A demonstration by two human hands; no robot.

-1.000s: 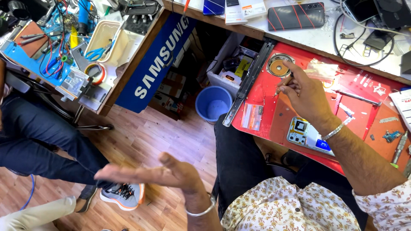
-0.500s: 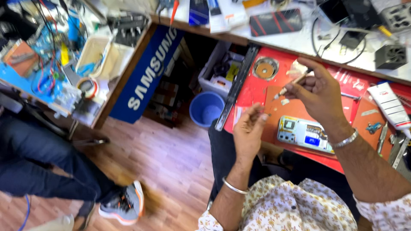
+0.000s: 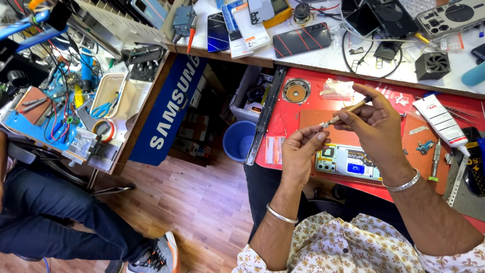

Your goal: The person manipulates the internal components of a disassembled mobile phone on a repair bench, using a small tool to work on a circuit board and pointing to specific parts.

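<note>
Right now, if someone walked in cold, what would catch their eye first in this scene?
Probably the two hands raised over the red work mat: the right hand holds a thin wooden-handled tool whose tip meets the left hand. Just beneath them lies an opened phone with its insides exposed. To the left, a blue bucket sits on the floor under the bench.

A glossy red mat (image 3: 454,108), wood-plank floor (image 3: 192,202), matt blue plastic bucket (image 3: 240,141) and shiny metal bangle (image 3: 402,185) are seen.
</note>
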